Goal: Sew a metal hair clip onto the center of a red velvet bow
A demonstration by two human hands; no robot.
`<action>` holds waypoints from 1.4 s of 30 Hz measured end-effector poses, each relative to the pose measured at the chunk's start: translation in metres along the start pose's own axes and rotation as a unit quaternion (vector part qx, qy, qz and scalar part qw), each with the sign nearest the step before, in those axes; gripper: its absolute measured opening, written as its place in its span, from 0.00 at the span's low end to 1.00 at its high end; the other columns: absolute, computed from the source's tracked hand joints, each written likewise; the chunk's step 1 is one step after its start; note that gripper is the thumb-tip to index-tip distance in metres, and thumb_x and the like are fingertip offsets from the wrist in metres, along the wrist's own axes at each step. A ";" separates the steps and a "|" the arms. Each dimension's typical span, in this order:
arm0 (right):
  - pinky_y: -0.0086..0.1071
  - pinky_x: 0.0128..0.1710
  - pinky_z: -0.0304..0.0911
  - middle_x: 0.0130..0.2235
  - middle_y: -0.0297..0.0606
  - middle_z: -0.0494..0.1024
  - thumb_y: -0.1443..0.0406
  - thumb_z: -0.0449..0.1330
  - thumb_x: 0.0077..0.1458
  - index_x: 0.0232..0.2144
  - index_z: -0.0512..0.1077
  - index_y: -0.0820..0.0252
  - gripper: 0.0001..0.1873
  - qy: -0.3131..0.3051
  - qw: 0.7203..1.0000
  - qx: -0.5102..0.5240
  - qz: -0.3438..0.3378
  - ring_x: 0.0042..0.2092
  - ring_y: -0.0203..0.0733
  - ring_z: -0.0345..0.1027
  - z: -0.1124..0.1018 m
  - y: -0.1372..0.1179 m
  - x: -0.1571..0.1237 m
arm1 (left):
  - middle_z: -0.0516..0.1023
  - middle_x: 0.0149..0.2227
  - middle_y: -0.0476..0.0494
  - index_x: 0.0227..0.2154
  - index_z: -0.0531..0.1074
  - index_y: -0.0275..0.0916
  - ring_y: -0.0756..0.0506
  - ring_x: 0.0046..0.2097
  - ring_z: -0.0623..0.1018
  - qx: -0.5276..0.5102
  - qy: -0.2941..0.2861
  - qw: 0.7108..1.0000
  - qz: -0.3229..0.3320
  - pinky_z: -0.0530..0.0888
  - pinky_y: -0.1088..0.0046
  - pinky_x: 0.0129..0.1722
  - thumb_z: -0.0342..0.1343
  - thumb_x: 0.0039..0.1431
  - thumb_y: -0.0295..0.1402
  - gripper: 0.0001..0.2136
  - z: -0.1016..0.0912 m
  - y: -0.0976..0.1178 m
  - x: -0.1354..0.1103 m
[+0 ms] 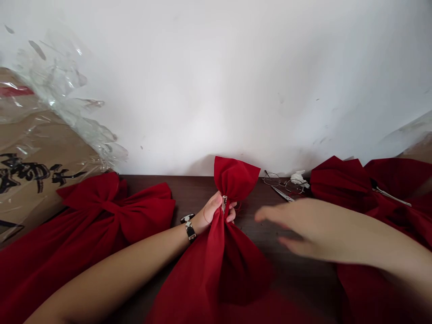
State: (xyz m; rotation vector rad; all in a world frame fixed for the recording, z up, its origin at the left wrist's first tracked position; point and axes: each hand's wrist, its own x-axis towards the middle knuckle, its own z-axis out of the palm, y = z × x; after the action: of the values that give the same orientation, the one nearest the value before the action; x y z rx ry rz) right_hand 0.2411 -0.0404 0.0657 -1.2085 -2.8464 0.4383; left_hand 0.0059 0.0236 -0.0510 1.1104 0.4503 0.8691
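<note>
My left hand (216, 209) is shut around the gathered neck of a red velvet bow (224, 256), and a metal hair clip (224, 204) pinches the fabric just above my fingers. The bow's upper flare stands against the wall, while its lower part spreads toward me. My right hand (286, 229) hangs open and slightly blurred over the dark wooden table (189, 193), holding nothing, with its fingertips a short way right of the bow.
A finished red bow (114, 211) lies on the left, against a plastic-wrapped cardboard box (33, 153). More red bows (340, 184) lie at right, one with a long metal clip (391, 196). Wire glasses (285, 183) and scissors (282, 194) lie by the white wall (216, 81).
</note>
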 end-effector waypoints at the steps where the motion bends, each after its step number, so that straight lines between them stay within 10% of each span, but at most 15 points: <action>1: 0.26 0.32 0.58 0.34 0.30 0.75 0.66 0.59 0.55 0.49 0.68 0.48 0.19 0.012 1.000 0.022 0.015 0.33 0.34 0.68 -0.004 0.001 0.013 | 0.65 0.30 0.51 0.34 0.63 0.38 0.54 0.22 0.66 0.007 0.000 1.000 0.008 0.69 0.71 0.27 0.57 0.48 0.59 0.26 0.000 0.000 0.000; 11: 0.23 0.23 0.47 0.23 0.26 0.61 0.51 0.62 0.52 0.39 0.72 0.60 0.20 -0.036 0.945 0.323 0.034 0.24 0.28 0.51 0.057 -0.024 0.059 | 0.71 0.34 0.46 0.48 0.66 0.37 0.48 0.33 0.70 0.096 0.039 0.993 0.055 0.67 0.72 0.34 0.62 0.51 0.51 0.28 -0.005 -0.008 -0.005; 15: 0.24 0.24 0.45 0.22 0.28 0.62 0.59 0.58 0.58 0.24 0.65 0.63 0.15 0.011 0.968 0.246 0.036 0.24 0.28 0.48 0.075 -0.031 0.063 | 0.69 0.35 0.47 0.48 0.64 0.39 0.50 0.31 0.69 0.107 0.040 0.992 0.046 0.68 0.73 0.32 0.64 0.50 0.47 0.27 0.000 -0.008 -0.007; 23: 0.27 0.29 0.44 0.26 0.32 0.67 0.67 0.50 0.61 0.25 0.60 0.62 0.12 0.034 0.990 0.124 -0.060 0.27 0.31 0.49 0.066 -0.032 0.055 | 0.65 0.30 0.51 0.43 0.62 0.39 0.54 0.26 0.67 0.086 0.014 0.996 0.012 0.68 0.75 0.27 0.58 0.55 0.50 0.22 0.010 -0.002 -0.010; 33: 0.24 0.23 0.51 0.22 0.27 0.67 0.64 0.59 0.56 0.23 0.67 0.58 0.11 -0.163 0.952 0.137 -0.222 0.25 0.29 0.60 0.034 -0.053 0.018 | 0.64 0.24 0.56 0.30 0.58 0.39 0.55 0.18 0.64 0.034 0.078 0.996 -0.037 0.69 0.75 0.22 0.55 0.53 0.56 0.23 0.014 0.012 0.000; 42: 0.30 0.36 0.69 0.39 0.38 0.74 0.58 0.52 0.65 0.42 0.71 0.63 0.14 -0.146 0.988 -0.006 -0.059 0.37 0.34 0.70 0.066 -0.010 -0.010 | 0.61 0.15 0.53 0.22 0.62 0.38 0.52 0.17 0.63 -0.040 0.026 0.993 -0.112 0.68 0.73 0.22 0.41 0.48 0.68 0.33 -0.001 0.011 0.005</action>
State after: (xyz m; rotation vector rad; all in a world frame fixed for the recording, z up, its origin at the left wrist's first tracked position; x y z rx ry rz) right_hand 0.2329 -0.0701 0.0059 -1.0478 -3.1461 0.6440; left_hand 0.0041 0.0300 -0.0410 0.9449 0.5671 0.7134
